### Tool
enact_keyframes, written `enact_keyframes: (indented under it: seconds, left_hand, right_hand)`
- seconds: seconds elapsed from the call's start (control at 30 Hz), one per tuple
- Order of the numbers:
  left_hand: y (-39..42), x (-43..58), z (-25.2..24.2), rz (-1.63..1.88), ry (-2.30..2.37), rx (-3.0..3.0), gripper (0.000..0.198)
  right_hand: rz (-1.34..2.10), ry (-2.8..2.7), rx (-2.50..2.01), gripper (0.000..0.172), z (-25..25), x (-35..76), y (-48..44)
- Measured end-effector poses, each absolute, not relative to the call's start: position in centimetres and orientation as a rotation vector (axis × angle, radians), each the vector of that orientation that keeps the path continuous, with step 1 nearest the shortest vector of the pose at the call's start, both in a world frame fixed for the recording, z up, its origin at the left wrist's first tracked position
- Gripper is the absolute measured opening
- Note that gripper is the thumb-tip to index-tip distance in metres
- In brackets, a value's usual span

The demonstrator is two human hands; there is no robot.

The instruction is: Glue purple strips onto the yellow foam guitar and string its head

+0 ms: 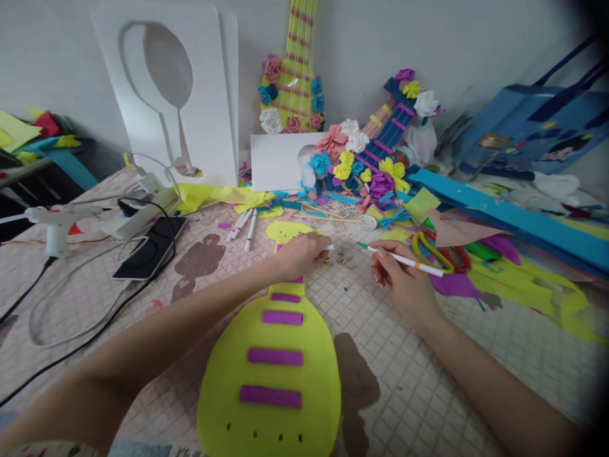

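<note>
My right hand [404, 285] grips a white marker pen [412, 261] with an orange band, its green tip pointing left. Pinched in my left hand [302, 254] is a small white marker cap [329, 247], a short gap away from the tip. That hand hovers over or rests on the neck of a yellow lute-shaped cutout [271, 336]; I cannot tell which. Purple strips [275, 357] lie across the cutout, with several dark dots near its bottom edge and on its head.
Capped markers [250, 230] lie behind my left hand. On the left are a glue gun [57, 225], a power strip [137, 216] and a phone [151, 247] with cables. Scissors [431, 251] and paper scraps lie right. Flower-decorated instruments [387, 136] and white boards [209, 95] stand behind.
</note>
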State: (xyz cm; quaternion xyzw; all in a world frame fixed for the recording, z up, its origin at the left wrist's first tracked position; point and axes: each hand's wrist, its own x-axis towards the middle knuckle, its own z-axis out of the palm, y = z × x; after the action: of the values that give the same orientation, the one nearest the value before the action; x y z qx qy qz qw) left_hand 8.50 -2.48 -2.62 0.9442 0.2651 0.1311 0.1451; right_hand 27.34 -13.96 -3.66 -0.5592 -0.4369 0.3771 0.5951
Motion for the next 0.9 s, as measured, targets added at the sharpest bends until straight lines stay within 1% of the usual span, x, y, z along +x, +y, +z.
enact_keyframes:
  seconds: [0.17, 0.37, 0.47, 0.7, 0.9]
  left_hand:
    - [-2.5, 8.0, -2.1, 0.417, 0.764, 2.602, 0.012]
    - [-4.3, 5.9, -2.7, 0.622, 0.723, 2.029, 0.030]
    - [-5.3, 5.3, -3.1, 0.689, 0.656, 1.857, 0.034]
    - [-6.6, 5.3, -1.8, 0.916, 0.443, 1.829, 0.031]
    - [-7.3, 5.2, -1.5, 0.974, 0.408, 1.835, 0.031]
  right_hand:
    - [0.891, -1.003, -1.300, 0.016, -3.5, 27.0, -14.2]
    - [0.991, -1.010, -1.244, 0.015, -3.1, 25.2, -15.1]
    - [1.021, -1.028, -1.212, 0.016, -3.2, 23.9, -15.5]
    - [0.906, -1.152, -1.191, 0.018, -3.3, 22.4, -16.1]
    - [0.839, -1.222, -1.242, 0.018, -3.3, 22.6, -16.6]
